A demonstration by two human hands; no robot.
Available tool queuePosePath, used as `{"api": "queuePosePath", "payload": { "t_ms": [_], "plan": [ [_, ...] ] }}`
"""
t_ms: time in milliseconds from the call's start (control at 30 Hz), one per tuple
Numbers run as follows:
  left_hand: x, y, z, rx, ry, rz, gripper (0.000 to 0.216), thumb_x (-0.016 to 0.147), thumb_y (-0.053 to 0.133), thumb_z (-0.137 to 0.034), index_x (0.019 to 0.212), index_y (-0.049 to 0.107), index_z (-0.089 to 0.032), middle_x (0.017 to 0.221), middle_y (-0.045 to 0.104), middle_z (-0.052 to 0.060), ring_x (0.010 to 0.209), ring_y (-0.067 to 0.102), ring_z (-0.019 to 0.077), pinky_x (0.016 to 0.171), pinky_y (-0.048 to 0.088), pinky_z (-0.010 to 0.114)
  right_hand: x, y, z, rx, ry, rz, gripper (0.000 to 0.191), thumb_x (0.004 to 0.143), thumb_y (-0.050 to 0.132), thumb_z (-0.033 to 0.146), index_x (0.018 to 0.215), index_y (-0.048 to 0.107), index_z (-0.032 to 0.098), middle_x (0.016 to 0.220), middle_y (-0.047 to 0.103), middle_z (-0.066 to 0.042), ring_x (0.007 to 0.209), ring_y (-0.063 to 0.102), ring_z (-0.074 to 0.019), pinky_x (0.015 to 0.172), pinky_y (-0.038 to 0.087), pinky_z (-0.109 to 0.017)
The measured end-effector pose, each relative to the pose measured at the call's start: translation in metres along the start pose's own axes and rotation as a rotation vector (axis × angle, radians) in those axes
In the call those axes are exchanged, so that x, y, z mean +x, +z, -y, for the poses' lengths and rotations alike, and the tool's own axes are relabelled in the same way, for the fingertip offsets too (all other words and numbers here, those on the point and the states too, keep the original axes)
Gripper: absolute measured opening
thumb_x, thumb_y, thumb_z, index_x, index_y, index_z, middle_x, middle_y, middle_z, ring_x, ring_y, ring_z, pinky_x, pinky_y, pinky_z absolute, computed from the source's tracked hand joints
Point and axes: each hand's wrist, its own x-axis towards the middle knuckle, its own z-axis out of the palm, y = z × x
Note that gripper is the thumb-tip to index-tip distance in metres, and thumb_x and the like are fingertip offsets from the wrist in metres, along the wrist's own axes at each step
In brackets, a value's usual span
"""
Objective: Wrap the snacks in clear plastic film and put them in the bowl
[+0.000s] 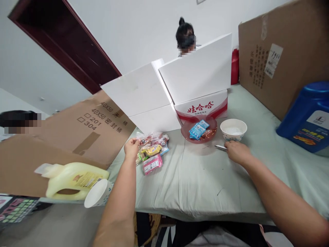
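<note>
My left hand [131, 148] is closed in a pinch at the clear edge of a snack packet [145, 140]. This packet lies in a pile of small wrapped snacks, among them a yellow packet [152, 151] and a pink packet [152, 164]. In my right hand [238, 152] is a slim silver metal tool [220, 147]; its tip points left, and the grip hides the rest. Right behind that hand stands a white paper bowl [233, 129]. To its left, a transparent reddish bowl [185, 133] holds blue packets [199, 129] and some brown-red wrapped pieces.
White boxes [200, 70] rise behind the bowls, with a person [185, 34] beyond. A blue jug [307, 120] and a large carton [280, 55] stand right. Left are another carton [77, 137], a yellow jug [74, 175], a tilted paper bowl [96, 193] and another person [19, 120].
</note>
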Motion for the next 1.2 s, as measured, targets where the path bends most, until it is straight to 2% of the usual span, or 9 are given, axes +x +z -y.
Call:
{"api": "queuePosePath", "payload": {
  "t_ms": [367,433,567,633,767,867,967,1067,1200],
  "plan": [
    [-0.042,0.038,-0.046,-0.461,0.127,0.073,0.033,0.062,0.074,-0.037,0.078,0.052,-0.019,0.075,0.062,-0.003,0.071,0.061,0.0110,0.074,0.051,0.025,0.003,0.006,0.005,0.056,-0.053,-0.028,0.024,0.089,0.046,0.016,0.104,0.065,0.015,0.106,0.064,-0.017,0.100,0.060,-0.0288,0.074,0.044,-0.033],
    [-0.074,0.058,-0.052,-0.511,0.197,0.287,0.027,0.065,0.074,-0.035,0.078,0.056,-0.019,0.078,0.066,0.000,0.073,0.062,0.0130,0.075,0.051,0.027,0.003,0.005,0.007,0.091,-0.069,-0.036,0.024,0.089,0.046,0.017,0.106,0.064,0.016,0.105,0.064,-0.015,0.097,0.061,-0.0272,0.073,0.044,-0.032],
    [-0.147,0.102,-0.048,-0.263,0.300,1.000,0.010,0.074,0.065,-0.027,0.079,0.066,-0.018,0.079,0.070,0.004,0.076,0.065,0.0177,0.075,0.052,0.032,0.002,0.005,0.009,0.191,-0.117,-0.064,0.026,0.089,0.047,0.018,0.110,0.063,0.017,0.108,0.064,-0.012,0.094,0.062,-0.0231,0.076,0.043,-0.028],
    [-0.170,0.116,-0.040,-0.163,0.382,1.198,0.020,0.073,0.063,-0.021,0.092,0.069,-0.020,0.094,0.071,0.006,0.088,0.064,0.0194,0.083,0.050,0.034,0.001,0.005,0.010,0.270,-0.180,-0.108,0.027,0.088,0.048,0.017,0.111,0.064,0.018,0.110,0.064,-0.011,0.097,0.061,-0.0215,0.080,0.043,-0.027],
    [-0.181,0.125,-0.020,-0.181,0.307,1.152,0.040,0.071,0.068,-0.022,0.110,0.062,-0.019,0.107,0.066,0.009,0.095,0.062,0.0199,0.085,0.048,0.033,-0.005,0.005,0.018,0.484,-0.544,-0.181,0.029,0.090,0.051,0.020,0.114,0.066,0.019,0.106,0.064,-0.009,0.097,0.060,-0.0190,0.084,0.045,-0.028],
    [-0.178,0.124,-0.009,-0.265,0.177,1.121,0.043,0.068,0.076,-0.029,0.107,0.061,-0.018,0.101,0.066,0.008,0.092,0.061,0.0191,0.082,0.047,0.030,-0.007,0.005,0.022,0.515,-0.736,-0.102,0.030,0.088,0.053,0.018,0.113,0.068,0.022,0.101,0.065,-0.008,0.088,0.062,-0.0172,0.081,0.046,-0.027],
    [-0.177,0.125,-0.006,-0.346,0.088,1.116,0.050,0.064,0.081,-0.034,0.108,0.062,-0.018,0.097,0.065,0.007,0.091,0.060,0.0186,0.082,0.046,0.029,-0.003,0.002,0.007,0.403,-0.646,-0.014,0.031,0.083,0.055,0.012,0.107,0.072,0.022,0.098,0.067,-0.007,0.085,0.063,-0.0174,0.079,0.046,-0.027],
    [-0.176,0.123,-0.008,-0.429,0.042,1.111,0.057,0.065,0.082,-0.035,0.114,0.061,-0.018,0.090,0.064,0.005,0.084,0.060,0.0167,0.078,0.046,0.028,0.005,-0.003,-0.018,0.240,-0.377,0.025,0.030,0.079,0.055,0.010,0.100,0.074,0.021,0.099,0.068,-0.008,0.091,0.063,-0.0213,0.080,0.045,-0.029],
    [-0.170,0.115,-0.011,-0.642,0.032,1.119,0.051,0.071,0.077,-0.036,0.117,0.061,-0.020,0.076,0.061,0.001,0.081,0.060,0.0169,0.078,0.046,0.030,0.004,-0.004,-0.018,0.221,-0.286,-0.096,0.031,0.080,0.056,0.013,0.107,0.070,0.018,0.108,0.066,-0.011,0.106,0.057,-0.0265,0.091,0.043,-0.036]
  ]
}}
